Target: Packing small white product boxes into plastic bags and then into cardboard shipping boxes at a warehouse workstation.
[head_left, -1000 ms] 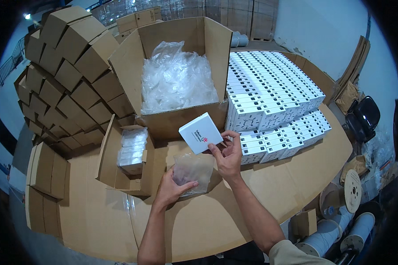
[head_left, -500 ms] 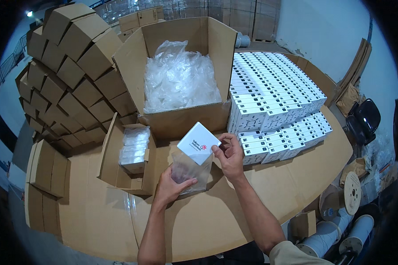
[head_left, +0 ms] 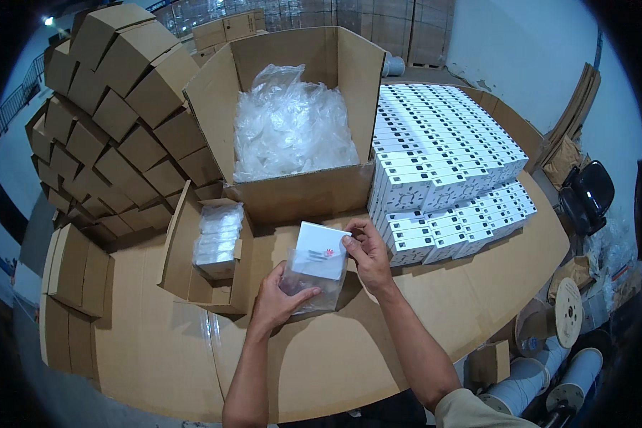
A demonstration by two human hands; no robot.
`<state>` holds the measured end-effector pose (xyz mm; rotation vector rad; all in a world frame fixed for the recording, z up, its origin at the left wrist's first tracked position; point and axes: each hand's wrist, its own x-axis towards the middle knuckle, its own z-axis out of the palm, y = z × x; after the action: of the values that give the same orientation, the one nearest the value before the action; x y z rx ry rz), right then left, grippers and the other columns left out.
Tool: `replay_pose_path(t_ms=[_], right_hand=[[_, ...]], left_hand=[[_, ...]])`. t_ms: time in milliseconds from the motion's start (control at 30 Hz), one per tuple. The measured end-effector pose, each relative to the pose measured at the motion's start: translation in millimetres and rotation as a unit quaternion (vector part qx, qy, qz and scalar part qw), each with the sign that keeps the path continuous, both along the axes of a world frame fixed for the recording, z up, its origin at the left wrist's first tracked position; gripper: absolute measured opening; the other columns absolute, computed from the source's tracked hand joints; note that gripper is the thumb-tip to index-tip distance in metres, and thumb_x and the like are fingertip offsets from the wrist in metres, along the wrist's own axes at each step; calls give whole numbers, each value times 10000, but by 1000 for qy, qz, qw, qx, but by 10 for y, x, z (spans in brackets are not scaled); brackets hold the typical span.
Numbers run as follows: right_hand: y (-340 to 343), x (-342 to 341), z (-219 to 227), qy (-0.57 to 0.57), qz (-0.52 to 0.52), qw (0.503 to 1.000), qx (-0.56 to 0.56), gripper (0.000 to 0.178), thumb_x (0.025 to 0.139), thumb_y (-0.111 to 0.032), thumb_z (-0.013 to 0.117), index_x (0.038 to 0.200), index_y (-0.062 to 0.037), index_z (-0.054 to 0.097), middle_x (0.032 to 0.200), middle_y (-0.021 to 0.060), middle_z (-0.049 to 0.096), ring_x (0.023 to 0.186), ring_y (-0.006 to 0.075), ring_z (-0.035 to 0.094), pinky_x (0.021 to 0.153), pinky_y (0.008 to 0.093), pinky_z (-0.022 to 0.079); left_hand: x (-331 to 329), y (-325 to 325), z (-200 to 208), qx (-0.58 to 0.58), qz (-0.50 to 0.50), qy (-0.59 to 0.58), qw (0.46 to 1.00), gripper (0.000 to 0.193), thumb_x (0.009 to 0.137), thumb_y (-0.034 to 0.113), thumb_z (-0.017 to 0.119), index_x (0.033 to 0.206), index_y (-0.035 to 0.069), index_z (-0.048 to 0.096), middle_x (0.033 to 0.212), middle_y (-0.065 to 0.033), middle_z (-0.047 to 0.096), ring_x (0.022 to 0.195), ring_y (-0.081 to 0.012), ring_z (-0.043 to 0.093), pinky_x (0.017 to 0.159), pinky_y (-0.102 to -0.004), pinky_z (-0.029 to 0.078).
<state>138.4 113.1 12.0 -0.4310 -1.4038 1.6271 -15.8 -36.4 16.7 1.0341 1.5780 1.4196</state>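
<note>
A flat white box (head_left: 321,246) with a small red mark sits partly inside a clear plastic bag (head_left: 312,294). My left hand (head_left: 278,298) grips the bag from the left, thumb across its front. With thumb and fingers, my right hand (head_left: 367,253) pinches the white box at its upper right edge. The box's lower part shows through the film. To the left, an open cardboard carton (head_left: 239,296) holds several bagged white boxes (head_left: 217,232) in a row. Behind my hands stands a large open carton (head_left: 299,191) full of clear plastic bags (head_left: 292,128).
Stacked white boxes (head_left: 442,164) fill the right side of the cardboard-covered table (head_left: 157,342). Brown cartons (head_left: 121,121) are piled high at the left, with more cartons (head_left: 75,285) on the near left edge. Cable spools (head_left: 567,314) and a black chair (head_left: 588,192) stand off to the right.
The white box has moved down into the plastic bag and turned more upright. My right hand has come slightly lower and left with it; my left hand still grips the bag.
</note>
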Motion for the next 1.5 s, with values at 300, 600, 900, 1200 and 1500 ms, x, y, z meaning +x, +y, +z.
replay_pose_path(t_ms=[300,600,900,1200,1500], right_hand=[[-23,16,33,-15,21,999,26,179,979,-91,631,1136,-70,549,1012,-8,563,895,71,517,781,225,413],[41,33,-85,-54,47,997,11,177,965,-81,628,1114,-48,538,1001,17,578,938,89,550,842,246,444],[-83,5,37,-214,110,969,-55,306,979,-151,668,1222,18,591,1104,63,670,983,102,627,872,260,504],[-79,-53,-121,-163,89,981,-54,259,1014,-136,630,1211,31,632,1074,48,704,943,90,648,838,244,523],[-95,-54,-137,-128,45,989,-62,245,1004,-158,650,1151,32,697,962,34,720,871,75,627,768,232,508]], left_hand=[[-56,26,-131,-10,9,-44,999,271,998,228,663,1144,3,621,1018,-46,687,899,-99,615,829,-271,499],[78,100,-94,36,62,-111,991,287,987,225,687,1139,-10,622,1027,-76,711,919,-97,644,822,-258,504],[-10,148,-319,118,181,-175,961,281,997,230,677,1134,-9,620,997,-41,692,885,-77,612,797,-244,490],[48,136,-199,87,169,-106,976,354,1007,221,659,1258,-20,597,1055,-79,700,975,-116,645,878,-273,508],[66,136,-187,99,165,-88,977,294,1022,211,629,1202,-20,647,1051,-63,702,959,-106,633,856,-269,501]])
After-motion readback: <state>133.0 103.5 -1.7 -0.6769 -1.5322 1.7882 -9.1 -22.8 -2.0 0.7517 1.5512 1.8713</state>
